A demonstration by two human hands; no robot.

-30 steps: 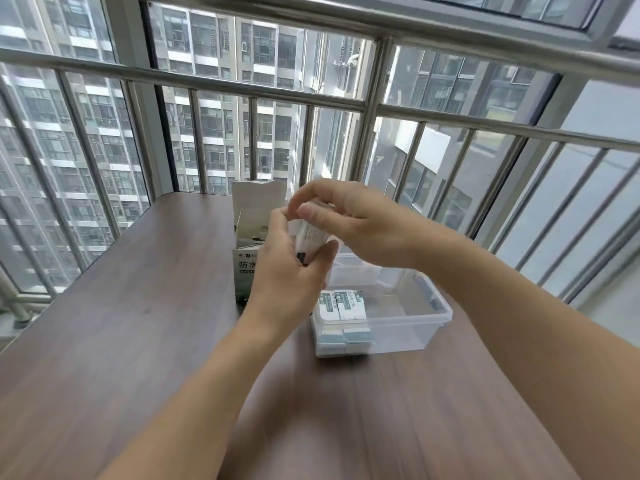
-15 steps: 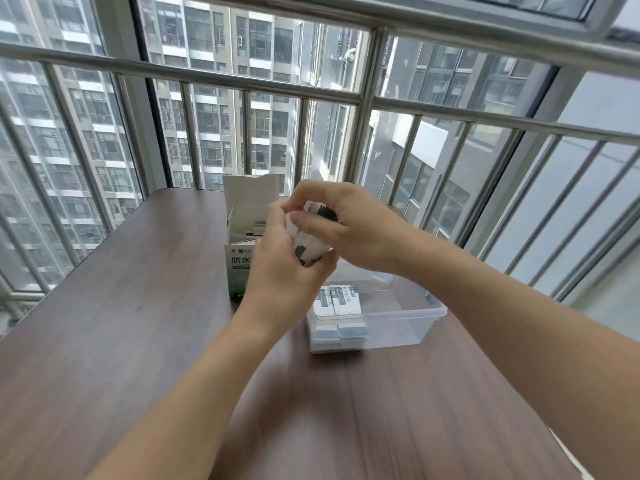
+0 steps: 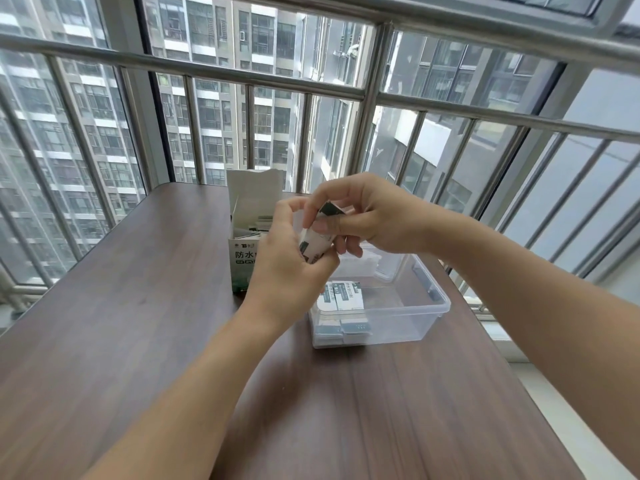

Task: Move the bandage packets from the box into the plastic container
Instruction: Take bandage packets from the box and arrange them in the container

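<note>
Table (image 3: pixel 138 341) is showing dark wood-grain laminate, smooth, with a dull sheen. Container (image 3: pixel 408 320) is presenting as clear, glossy plastic. Box (image 3: pixel 242 261) is appearing as matt printed cardboard. Packets (image 3: pixel 344 296) are looking like smooth printed paper. Railing (image 3: pixel 242 72) is showing brushed metal, semi-glossy.
</note>
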